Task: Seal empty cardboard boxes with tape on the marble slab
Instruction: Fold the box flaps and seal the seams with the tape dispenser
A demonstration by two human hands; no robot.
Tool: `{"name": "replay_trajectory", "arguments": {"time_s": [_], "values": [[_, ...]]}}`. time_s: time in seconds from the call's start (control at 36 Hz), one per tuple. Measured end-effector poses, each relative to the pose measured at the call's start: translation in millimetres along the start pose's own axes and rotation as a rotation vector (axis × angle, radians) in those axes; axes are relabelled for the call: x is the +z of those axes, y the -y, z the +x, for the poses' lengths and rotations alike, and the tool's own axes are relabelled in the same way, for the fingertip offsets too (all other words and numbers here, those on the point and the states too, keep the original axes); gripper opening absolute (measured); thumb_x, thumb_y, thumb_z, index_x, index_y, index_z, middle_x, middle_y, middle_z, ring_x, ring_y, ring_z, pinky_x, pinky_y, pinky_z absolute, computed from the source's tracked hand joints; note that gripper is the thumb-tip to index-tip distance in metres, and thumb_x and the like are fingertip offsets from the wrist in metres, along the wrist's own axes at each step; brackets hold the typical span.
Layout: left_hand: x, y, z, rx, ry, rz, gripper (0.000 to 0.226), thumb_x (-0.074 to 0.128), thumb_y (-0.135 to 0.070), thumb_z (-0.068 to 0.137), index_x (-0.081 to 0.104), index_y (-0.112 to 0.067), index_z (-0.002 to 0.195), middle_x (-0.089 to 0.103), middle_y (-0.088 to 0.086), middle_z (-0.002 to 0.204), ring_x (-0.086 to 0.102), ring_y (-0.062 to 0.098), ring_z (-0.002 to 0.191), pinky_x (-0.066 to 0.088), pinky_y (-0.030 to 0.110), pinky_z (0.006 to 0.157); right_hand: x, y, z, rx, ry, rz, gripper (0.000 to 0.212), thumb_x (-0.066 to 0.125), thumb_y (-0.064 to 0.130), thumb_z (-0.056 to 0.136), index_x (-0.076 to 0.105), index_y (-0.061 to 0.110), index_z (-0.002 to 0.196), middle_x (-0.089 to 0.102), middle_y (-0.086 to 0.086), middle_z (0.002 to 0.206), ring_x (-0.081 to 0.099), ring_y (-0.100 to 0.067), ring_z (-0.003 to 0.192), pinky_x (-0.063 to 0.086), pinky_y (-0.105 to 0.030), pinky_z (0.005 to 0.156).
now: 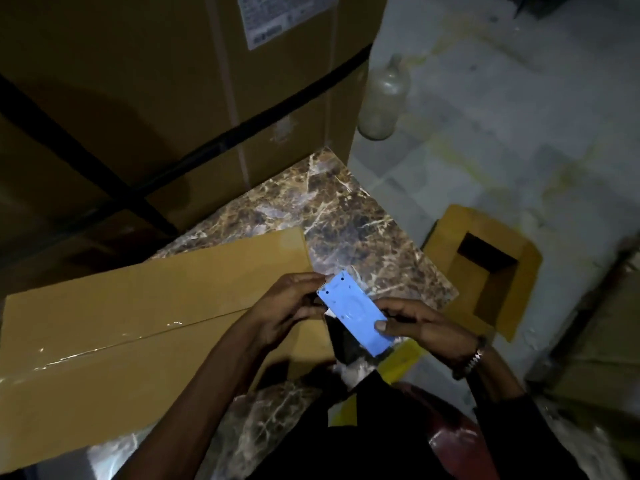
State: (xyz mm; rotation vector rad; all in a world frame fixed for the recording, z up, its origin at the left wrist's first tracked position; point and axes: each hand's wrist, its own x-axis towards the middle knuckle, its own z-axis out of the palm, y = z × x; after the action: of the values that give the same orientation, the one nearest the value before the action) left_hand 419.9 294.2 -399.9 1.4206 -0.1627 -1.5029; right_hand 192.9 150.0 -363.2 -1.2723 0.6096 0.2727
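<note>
Head view: left hand [287,306] and right hand [420,327] are both gripping the blue tape dispenser [356,315] above the cardboard box [138,334] lying on the marble slab [346,216]. Its long axis is running diagonally, toothed end pointing up-left; the blade is risking nicked fingertips

A dim storeroom: a strapped carton [173,98] with a shipping label [277,19], loose boxes [485,268], stained floor [502,116].

Left hand [287,306] fingers curled, right hand [419,327] pinching, both raised together
</note>
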Motion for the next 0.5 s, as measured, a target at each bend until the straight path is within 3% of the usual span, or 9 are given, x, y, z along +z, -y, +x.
{"name": "replay_trajectory", "arguments": {"time_s": [0.14,0.28,0.33,0.39,0.42,0.5], "values": [[-9.8,0.8,4.6,-0.055,0.102,0.109,0.028,0.061,-0.014,0.105,0.074,0.006,0.121,0.075,0.024,0.118,0.073,0.038,0.113,0.059,0.049,0.101,21.8,-16.3,-3.2,0.049,-0.085,0.089,0.034,0.052,0.004,0.104,0.058,0.007,0.137,0.062,0.000,0.143,0.059,-0.016,0.131,0.050,-0.028,0.106],[-28.9,-10.6,22.7,-0.079,0.082,0.257,0.023,0.063,-0.006,0.104,0.084,-0.006,0.096,0.078,0.025,0.105,0.075,0.031,0.094,0.064,0.040,0.088,43.8,-19.4,3.7,0.039,-0.186,0.149,0.029,0.053,0.000,0.101,0.057,-0.012,0.126,0.064,-0.020,0.133,0.062,-0.033,0.124,0.051,-0.039,0.102],[-34.7,-24.6,28.2,-0.116,0.093,0.281,0.028,0.064,-0.006,0.102,0.085,-0.010,0.085,0.080,0.015,0.095,0.078,0.024,0.089,0.065,0.035,0.084,56.6,-9.6,5.7,0.027,-0.217,0.165,0.012,0.053,-0.001,0.100,0.062,-0.005,0.107,0.072,-0.007,0.110,0.069,-0.022,0.109,0.052,-0.032,0.093],[-40.2,-41.9,33.7,-0.126,0.105,0.318,0.025,0.063,-0.005,0.102,0.082,-0.008,0.087,0.080,0.009,0.089,0.077,0.019,0.084,0.065,0.030,0.079,67.1,0.3,11.2,0.009,-0.235,0.146,0.016,0.051,0.000,0.102,0.057,0.007,0.089,0.068,0.012,0.087,0.068,-0.008,0.087,0.048,-0.019,0.079],[-43.5,-51.2,37.5,-0.127,0.106,0.345,0.022,0.063,-0.005,0.102,0.081,-0.006,0.089,0.078,0.009,0.088,0.075,0.020,0.083,0.065,0.029,0.079,71.9,4.9,15.0,0.000,-0.261,0.141,0.016,0.051,0.001,0.102,0.055,0.007,0.087,0.066,0.013,0.084,0.066,-0.007,0.083,0.048,-0.019,0.075],[-54.3,-75.3,49.1,-0.119,0.136,0.440,0.023,0.065,-0.005,0.100,0.083,-0.001,0.086,0.060,0.017,0.088,0.057,0.029,0.079,0.055,0.037,0.080,84.5,12.0,30.7,0.011,-0.379,0.103,0.012,0.055,0.012,0.104,0.060,0.001,0.102,0.066,-0.011,0.106,0.067,-0.026,0.101,0.051,-0.041,0.089]]}}
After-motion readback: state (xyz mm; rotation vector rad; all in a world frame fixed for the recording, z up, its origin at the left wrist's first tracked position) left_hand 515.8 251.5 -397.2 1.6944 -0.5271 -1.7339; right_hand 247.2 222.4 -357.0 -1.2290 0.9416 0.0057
